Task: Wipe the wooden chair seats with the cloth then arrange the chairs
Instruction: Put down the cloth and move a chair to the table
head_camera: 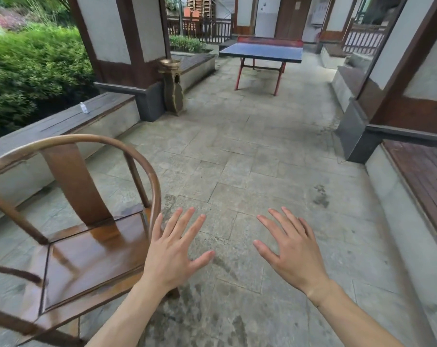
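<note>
So, step: I judge I'm between wiping and arranging; no cloth in view.
Chair (pixel 87 251): low left, seat glossy and wet-looking.
Hands: left hand (pixel 173 254) and right hand (pixel 291 256) spread flat, holding nothing, above the floor (pixel 262 159).
Next: grasp the chair.
Containers: bin (pixel 172 87) by the pillar, contents hidden.

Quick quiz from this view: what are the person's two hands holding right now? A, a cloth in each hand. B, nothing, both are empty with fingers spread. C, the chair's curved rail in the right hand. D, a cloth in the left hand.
B: the left hand and right hand both hover over the stone floor with fingers spread, holding nothing; the wooden chair stands beside the left hand, and no cloth shows.
</note>
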`<state>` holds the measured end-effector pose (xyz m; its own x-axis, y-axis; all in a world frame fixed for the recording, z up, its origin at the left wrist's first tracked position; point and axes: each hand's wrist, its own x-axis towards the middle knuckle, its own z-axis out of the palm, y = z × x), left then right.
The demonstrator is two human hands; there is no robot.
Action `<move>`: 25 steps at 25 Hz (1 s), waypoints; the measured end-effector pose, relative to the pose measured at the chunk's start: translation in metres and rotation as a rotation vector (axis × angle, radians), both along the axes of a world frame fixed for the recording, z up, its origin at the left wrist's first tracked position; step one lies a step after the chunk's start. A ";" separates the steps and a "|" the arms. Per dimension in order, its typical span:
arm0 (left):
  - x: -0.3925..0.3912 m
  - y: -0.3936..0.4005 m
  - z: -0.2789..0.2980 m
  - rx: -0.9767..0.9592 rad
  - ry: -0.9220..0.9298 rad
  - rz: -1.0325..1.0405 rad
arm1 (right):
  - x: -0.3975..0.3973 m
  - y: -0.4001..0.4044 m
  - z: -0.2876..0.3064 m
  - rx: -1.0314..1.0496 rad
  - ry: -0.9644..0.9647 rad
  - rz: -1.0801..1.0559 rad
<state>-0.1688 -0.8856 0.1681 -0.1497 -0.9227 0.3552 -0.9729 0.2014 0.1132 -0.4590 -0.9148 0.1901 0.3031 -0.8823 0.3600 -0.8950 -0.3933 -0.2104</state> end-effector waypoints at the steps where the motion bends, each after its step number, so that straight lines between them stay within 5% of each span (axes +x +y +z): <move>1: 0.002 -0.023 0.001 0.006 0.000 -0.004 | 0.001 -0.021 0.000 -0.005 0.000 -0.006; 13: -0.011 -0.269 -0.024 0.043 0.016 0.003 | -0.009 -0.280 -0.030 -0.011 -0.070 0.031; 25: -0.009 -0.502 -0.013 -0.053 0.142 0.231 | 0.016 -0.583 -0.028 0.000 -0.158 0.311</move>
